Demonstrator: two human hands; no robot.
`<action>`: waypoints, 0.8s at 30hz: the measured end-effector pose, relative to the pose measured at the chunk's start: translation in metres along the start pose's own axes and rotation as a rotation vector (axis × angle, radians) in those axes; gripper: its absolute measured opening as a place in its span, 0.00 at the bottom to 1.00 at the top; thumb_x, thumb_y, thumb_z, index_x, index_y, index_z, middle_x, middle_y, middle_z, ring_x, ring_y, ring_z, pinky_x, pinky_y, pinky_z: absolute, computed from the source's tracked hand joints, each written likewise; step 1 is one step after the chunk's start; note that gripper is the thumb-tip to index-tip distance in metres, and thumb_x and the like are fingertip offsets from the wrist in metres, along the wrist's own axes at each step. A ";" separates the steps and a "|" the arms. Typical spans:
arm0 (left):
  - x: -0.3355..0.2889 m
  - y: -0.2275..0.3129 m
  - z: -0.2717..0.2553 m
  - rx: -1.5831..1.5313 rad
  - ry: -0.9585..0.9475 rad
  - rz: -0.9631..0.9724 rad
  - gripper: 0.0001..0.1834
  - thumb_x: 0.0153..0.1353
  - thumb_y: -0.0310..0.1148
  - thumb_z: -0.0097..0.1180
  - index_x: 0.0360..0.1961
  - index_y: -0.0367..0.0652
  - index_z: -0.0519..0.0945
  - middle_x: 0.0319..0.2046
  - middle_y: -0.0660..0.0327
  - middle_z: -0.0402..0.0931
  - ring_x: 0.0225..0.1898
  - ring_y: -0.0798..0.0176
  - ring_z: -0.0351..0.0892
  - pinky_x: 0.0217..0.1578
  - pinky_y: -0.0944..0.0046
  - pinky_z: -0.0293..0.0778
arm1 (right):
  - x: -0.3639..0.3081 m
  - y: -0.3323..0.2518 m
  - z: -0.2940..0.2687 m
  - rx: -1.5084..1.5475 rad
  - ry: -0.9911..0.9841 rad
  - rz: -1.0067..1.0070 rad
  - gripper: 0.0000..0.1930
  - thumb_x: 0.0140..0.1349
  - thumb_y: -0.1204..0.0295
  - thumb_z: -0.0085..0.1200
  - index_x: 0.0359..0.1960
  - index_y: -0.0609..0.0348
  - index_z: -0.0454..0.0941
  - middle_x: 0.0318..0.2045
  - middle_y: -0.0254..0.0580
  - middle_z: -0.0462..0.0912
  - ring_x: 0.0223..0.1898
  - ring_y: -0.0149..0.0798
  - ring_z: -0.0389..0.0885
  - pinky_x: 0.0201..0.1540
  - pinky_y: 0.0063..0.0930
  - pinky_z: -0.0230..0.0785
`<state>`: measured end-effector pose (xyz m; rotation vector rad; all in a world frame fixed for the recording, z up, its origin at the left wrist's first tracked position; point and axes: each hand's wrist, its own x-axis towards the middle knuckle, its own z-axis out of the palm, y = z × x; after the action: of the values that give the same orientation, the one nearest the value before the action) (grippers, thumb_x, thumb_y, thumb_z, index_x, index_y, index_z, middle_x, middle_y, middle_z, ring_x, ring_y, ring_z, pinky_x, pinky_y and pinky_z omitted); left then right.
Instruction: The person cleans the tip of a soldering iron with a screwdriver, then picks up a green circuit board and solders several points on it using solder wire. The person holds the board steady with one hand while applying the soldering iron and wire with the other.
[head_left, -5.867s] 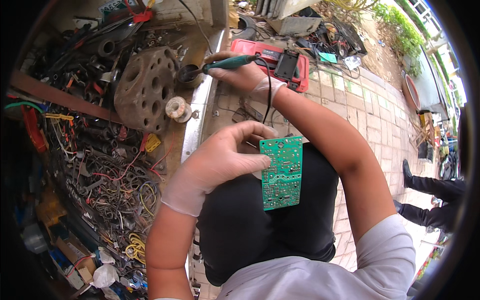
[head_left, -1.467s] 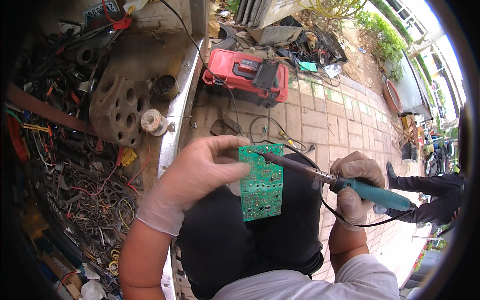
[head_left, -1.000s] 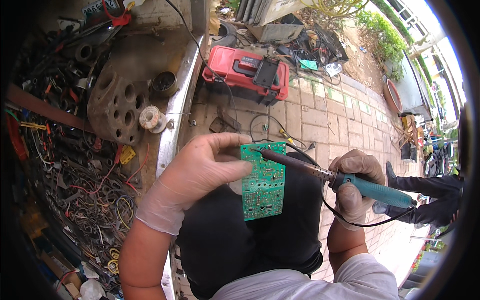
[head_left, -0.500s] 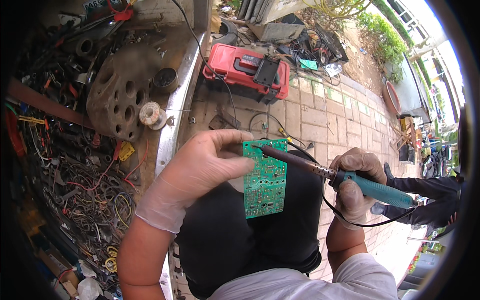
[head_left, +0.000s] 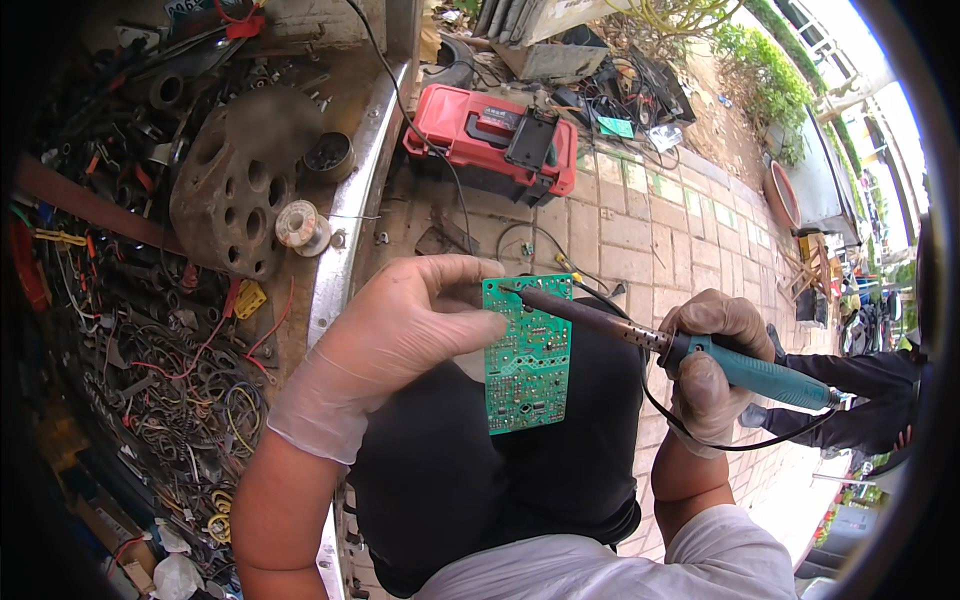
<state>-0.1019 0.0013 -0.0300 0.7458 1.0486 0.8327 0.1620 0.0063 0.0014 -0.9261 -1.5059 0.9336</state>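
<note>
The left hand (head_left: 400,310), in a thin see-through glove, pinches the green circuit board (head_left: 530,375) near its top left corner, thumb and fingers closed on it, so the board is up over the black trousers (head_left: 430,450). The right hand (head_left: 715,345), gloved too, has its thumb and fingers curled snugly around the soldering iron (head_left: 645,338), whose thin end points at the top of the board; it is too small to tell if it really touches. To do this well, hold the board very still, put the tip on just one little spot, and don't stay there too long. Mind the left fingers, because the tip is near them, and leave the black cord (head_left: 655,408) loose so it can't tug
</note>
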 end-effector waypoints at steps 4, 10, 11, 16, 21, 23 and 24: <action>0.000 0.001 0.000 -0.011 0.002 -0.010 0.24 0.55 0.26 0.66 0.53 0.31 0.78 0.36 0.60 0.82 0.37 0.73 0.79 0.41 0.73 0.74 | 0.002 0.003 -0.001 -0.062 -0.008 -0.025 0.25 0.51 0.56 0.73 0.39 0.64 0.77 0.24 0.41 0.75 0.22 0.32 0.74 0.26 0.23 0.70; 0.000 0.001 -0.001 -0.007 -0.004 -0.004 0.24 0.55 0.26 0.67 0.54 0.31 0.78 0.37 0.59 0.82 0.38 0.72 0.79 0.42 0.73 0.74 | -0.003 0.004 -0.004 0.003 -0.041 -0.169 0.22 0.51 0.61 0.73 0.36 0.66 0.79 0.26 0.42 0.79 0.25 0.33 0.77 0.28 0.24 0.69; 0.000 0.001 -0.002 -0.011 -0.005 -0.014 0.24 0.56 0.24 0.66 0.55 0.31 0.77 0.39 0.58 0.82 0.39 0.71 0.80 0.44 0.72 0.76 | -0.002 0.005 -0.005 -0.023 -0.075 -0.203 0.21 0.51 0.62 0.73 0.36 0.64 0.79 0.25 0.43 0.79 0.24 0.34 0.78 0.27 0.24 0.70; 0.001 0.000 -0.002 -0.021 -0.002 -0.035 0.25 0.56 0.21 0.66 0.56 0.31 0.76 0.43 0.57 0.83 0.41 0.68 0.83 0.47 0.69 0.79 | -0.003 0.011 -0.007 -0.060 -0.122 -0.257 0.20 0.51 0.63 0.73 0.36 0.63 0.79 0.25 0.42 0.79 0.25 0.35 0.80 0.29 0.24 0.72; 0.001 0.001 -0.002 -0.012 -0.005 -0.035 0.24 0.56 0.21 0.66 0.56 0.32 0.77 0.43 0.58 0.83 0.42 0.69 0.82 0.48 0.69 0.79 | -0.001 0.009 -0.007 -0.131 -0.200 -0.331 0.19 0.49 0.64 0.74 0.37 0.60 0.79 0.24 0.40 0.78 0.23 0.36 0.79 0.27 0.26 0.72; 0.001 0.001 -0.002 0.002 0.002 -0.037 0.24 0.56 0.21 0.66 0.56 0.32 0.77 0.43 0.58 0.83 0.42 0.69 0.82 0.48 0.70 0.79 | 0.000 0.007 -0.006 -0.179 -0.234 -0.376 0.19 0.46 0.64 0.74 0.36 0.56 0.80 0.23 0.38 0.77 0.21 0.37 0.78 0.25 0.28 0.71; 0.001 0.001 -0.002 0.012 0.007 -0.037 0.24 0.56 0.21 0.66 0.56 0.32 0.77 0.43 0.58 0.83 0.42 0.69 0.82 0.48 0.70 0.79 | 0.001 0.006 -0.006 -0.198 -0.258 -0.392 0.18 0.46 0.64 0.74 0.35 0.53 0.80 0.23 0.37 0.77 0.21 0.36 0.78 0.25 0.28 0.71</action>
<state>-0.1036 0.0030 -0.0305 0.7318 1.0712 0.7981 0.1686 0.0097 -0.0031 -0.6265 -1.9424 0.6417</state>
